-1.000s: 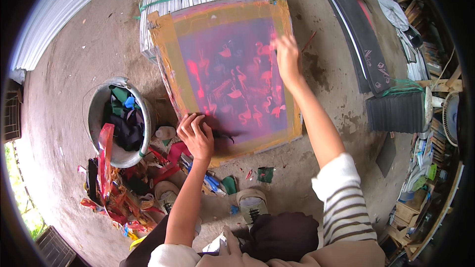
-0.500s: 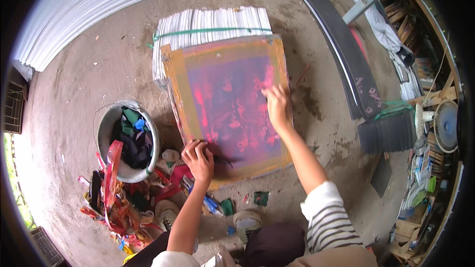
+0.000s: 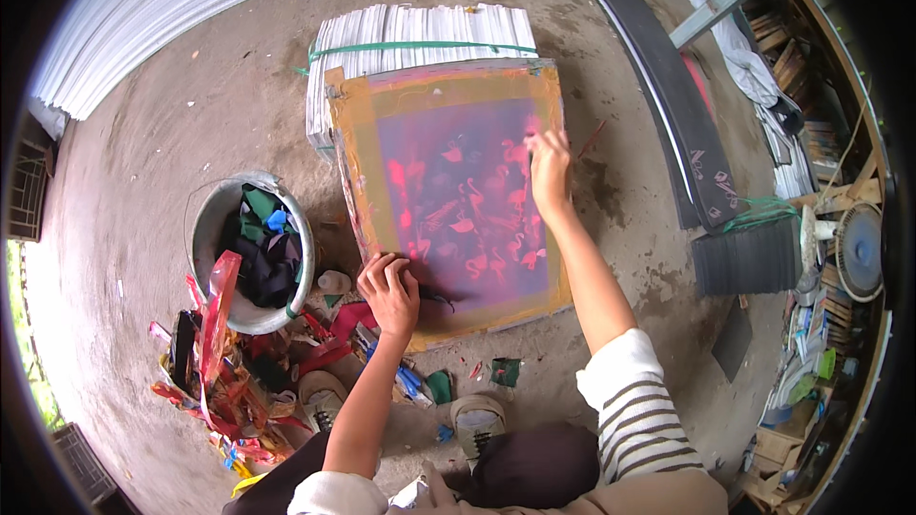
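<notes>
A silk-screen printing frame leans back against a bundle of white sheets. Brown tape borders its purplish mesh, which carries pink flamingo shapes and pink smears. My left hand has its fingers bent over the frame's lower left edge, holding it. At the upper right of the mesh my right hand is closed, fingertips against the surface. A pink patch shows at those fingertips; whether it is paint or a small wad in the fingers I cannot make out. A dark strip lies beside my left hand on the frame.
To the left stands a grey bucket of dark cloth scraps. In front of it lies a heap of red wrappers. Long black sheets and a bound black stack are on the right, near a fan. White sheets fill the far left.
My right hand has moved slightly up along the mesh's right side. Pink flamingo shapes look clearer toward the right. My left hand stays at the lower left edge; the whole view has shifted a little.
</notes>
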{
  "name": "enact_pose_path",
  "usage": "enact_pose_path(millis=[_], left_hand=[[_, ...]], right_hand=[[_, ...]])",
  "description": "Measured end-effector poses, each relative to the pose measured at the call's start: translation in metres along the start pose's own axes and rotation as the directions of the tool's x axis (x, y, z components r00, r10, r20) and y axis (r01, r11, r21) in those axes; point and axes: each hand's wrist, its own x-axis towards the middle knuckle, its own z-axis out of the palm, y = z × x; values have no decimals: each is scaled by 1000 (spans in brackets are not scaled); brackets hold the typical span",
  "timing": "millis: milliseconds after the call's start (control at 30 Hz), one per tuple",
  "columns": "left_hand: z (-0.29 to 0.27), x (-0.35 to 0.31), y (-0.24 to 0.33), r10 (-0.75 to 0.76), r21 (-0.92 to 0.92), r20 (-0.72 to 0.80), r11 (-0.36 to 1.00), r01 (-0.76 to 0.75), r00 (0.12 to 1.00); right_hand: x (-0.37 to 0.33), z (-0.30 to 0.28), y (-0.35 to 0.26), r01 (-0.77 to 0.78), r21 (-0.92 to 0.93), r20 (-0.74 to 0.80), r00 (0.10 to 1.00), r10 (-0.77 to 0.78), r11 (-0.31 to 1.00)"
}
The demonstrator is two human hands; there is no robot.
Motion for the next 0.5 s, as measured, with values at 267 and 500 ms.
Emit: enact_pose_path(millis=[267,500], left_hand=[[1,-1,2,-5,-4,-3,1000,5,1000],[0,-1,4,0,-17,7,1000,0,1000]], right_hand=[[17,5,1,-27,1,-76,997,27,1000],[18,8,5,-6,27,-37,999,7,1000]])
